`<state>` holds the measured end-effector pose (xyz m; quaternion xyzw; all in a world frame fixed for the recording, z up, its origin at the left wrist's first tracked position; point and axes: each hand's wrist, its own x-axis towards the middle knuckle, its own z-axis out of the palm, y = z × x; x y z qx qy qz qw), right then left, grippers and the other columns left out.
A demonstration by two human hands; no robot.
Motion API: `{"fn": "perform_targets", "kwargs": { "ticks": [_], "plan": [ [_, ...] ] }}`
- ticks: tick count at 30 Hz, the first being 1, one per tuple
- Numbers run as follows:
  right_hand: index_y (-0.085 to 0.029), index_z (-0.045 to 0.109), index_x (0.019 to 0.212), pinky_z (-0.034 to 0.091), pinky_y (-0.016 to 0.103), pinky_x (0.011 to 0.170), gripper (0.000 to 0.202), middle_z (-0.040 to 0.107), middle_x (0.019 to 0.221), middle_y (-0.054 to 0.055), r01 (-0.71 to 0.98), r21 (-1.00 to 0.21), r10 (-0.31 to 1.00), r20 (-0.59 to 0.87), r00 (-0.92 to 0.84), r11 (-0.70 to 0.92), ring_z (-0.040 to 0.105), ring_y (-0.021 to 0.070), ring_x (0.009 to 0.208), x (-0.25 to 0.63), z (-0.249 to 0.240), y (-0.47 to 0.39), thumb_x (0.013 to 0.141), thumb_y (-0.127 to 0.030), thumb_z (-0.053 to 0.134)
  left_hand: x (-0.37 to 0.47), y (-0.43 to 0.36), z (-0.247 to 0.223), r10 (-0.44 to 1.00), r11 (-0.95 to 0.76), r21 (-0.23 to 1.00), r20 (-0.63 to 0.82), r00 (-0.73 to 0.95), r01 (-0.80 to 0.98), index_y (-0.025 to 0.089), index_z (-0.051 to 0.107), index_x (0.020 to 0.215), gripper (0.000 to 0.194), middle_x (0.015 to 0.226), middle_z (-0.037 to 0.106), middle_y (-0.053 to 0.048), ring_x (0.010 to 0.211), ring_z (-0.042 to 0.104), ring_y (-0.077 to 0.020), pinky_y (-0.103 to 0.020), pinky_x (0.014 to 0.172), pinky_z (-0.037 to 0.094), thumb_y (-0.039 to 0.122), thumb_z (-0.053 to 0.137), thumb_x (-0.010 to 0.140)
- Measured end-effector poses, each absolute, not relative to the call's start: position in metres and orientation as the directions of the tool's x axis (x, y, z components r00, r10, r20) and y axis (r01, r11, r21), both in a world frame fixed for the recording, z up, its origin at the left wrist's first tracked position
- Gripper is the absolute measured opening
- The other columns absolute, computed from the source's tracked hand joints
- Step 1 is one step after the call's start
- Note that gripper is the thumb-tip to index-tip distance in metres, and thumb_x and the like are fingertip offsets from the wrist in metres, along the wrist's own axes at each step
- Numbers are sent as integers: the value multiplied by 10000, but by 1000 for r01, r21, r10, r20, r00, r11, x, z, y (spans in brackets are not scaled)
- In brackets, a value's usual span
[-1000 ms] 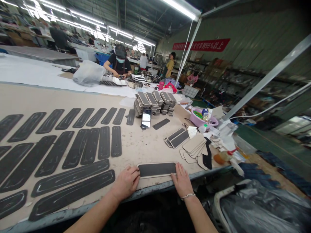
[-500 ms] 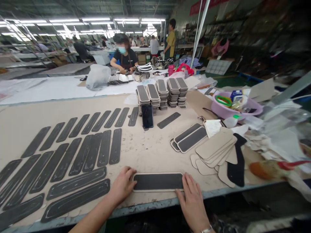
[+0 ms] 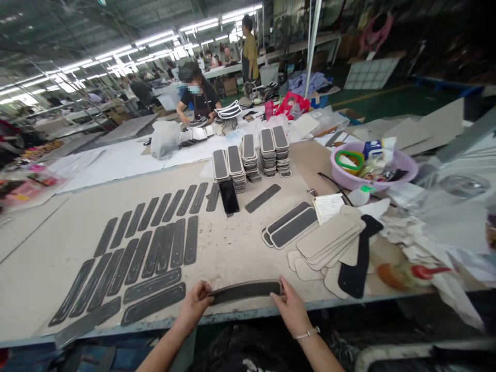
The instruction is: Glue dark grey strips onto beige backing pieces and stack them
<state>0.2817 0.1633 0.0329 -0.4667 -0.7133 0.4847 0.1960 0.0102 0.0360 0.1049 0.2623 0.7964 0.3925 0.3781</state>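
Observation:
A long dark pad with a pale backing [image 3: 245,291] is lifted off the table's near edge and bows upward. My left hand [image 3: 196,306] grips its left end and my right hand [image 3: 289,307] grips its right end. To the left lie several flat dark strips [image 3: 155,248] in rows on the table [image 3: 232,243]. To the right sit two finished pads [image 3: 290,230] and a fan of beige backings [image 3: 329,240].
Stacks of finished pads [image 3: 251,155] and a black phone [image 3: 229,197] stand mid-table. A pink basin [image 3: 372,166] with small items is at the right, with paper scraps around it. A masked person [image 3: 197,95] works at the far end; others stand behind.
The pad lay flat under my fingers before; now both hands have picked it up by its ends and it curves. The camera has tilted and swung left.

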Motion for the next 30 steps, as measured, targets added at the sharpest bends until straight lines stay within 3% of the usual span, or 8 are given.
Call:
{"fn": "perform_targets", "kwargs": {
  "ticks": [2, 5, 9, 12, 18, 24, 27, 30],
  "plan": [
    [-178, 633, 921, 497, 333, 697, 365, 654, 775, 53, 487, -873, 810, -268, -521, 25, 605, 215, 740, 280, 44, 172, 817, -463, 429, 23, 28, 121, 666, 529, 848, -439, -604, -33, 183, 515, 702, 232, 650, 529, 58, 645, 523, -113, -202, 602, 402, 171, 654, 517],
    [-202, 565, 625, 451, 287, 577, 410, 537, 543, -5, 545, -838, 793, -347, -500, -23, 533, 180, 587, 282, 60, 185, 787, -552, 428, 39, 16, 139, 616, 469, 828, -556, -558, -307, 157, 584, 835, 331, 745, 626, 9, 686, 582, -134, -232, 661, 454, 239, 720, 544],
    [-211, 521, 592, 421, 251, 503, 434, 529, 552, -15, 535, -834, 727, -451, -519, -135, 510, 163, 565, 284, 83, 201, 764, -595, 415, 50, 8, 149, 543, 420, 684, -716, -439, -596, 151, 582, 897, 392, 795, 657, -37, 706, 630, -164, -287, 675, 506, 368, 733, 608],
    [-211, 531, 580, 414, 257, 542, 449, 554, 564, -4, 577, -816, 755, -399, -520, -33, 525, 170, 589, 281, 100, 210, 773, -590, 386, 50, 7, 152, 488, 429, 573, -797, -355, -698, 187, 533, 980, 413, 857, 659, -43, 690, 646, -170, -314, 616, 531, 430, 680, 680],
    [-234, 592, 639, 429, 269, 633, 446, 634, 652, 18, 658, -740, 793, -315, -522, 139, 581, 202, 668, 274, 108, 216, 771, -604, 379, 39, 16, 151, 536, 417, 665, -730, -423, -619, 179, 539, 920, 397, 827, 633, -21, 696, 623, -153, -247, 505, 518, 477, 652, 683],
    [-238, 546, 637, 450, 273, 604, 444, 596, 608, 18, 653, -740, 850, -232, -473, 161, 572, 191, 619, 256, 110, 212, 801, -597, 342, 14, 37, 125, 500, 531, 787, -591, -633, -314, 165, 539, 758, 535, 451, 424, 88, 307, 357, -60, -187, 298, 266, 674, 568, 593],
    [-233, 513, 666, 440, 253, 477, 420, 554, 595, 2, 631, -774, 875, -262, -407, 61, 547, 170, 561, 243, 118, 216, 822, -570, 317, 1, 47, 109, 528, 580, 765, -615, -586, -280, 172, 542, 845, 597, 454, 452, 88, 289, 330, -54, -186, 311, 231, 702, 558, 570],
    [-226, 490, 681, 389, 224, 372, 381, 506, 595, -17, 609, -793, 892, -298, -340, -33, 526, 147, 507, 236, 123, 226, 825, -545, 340, -10, 57, 97, 591, 576, 715, -699, -403, -396, 196, 547, 875, 578, 480, 466, 84, 344, 361, -53, -162, 342, 266, 670, 610, 549]
  ]
}}
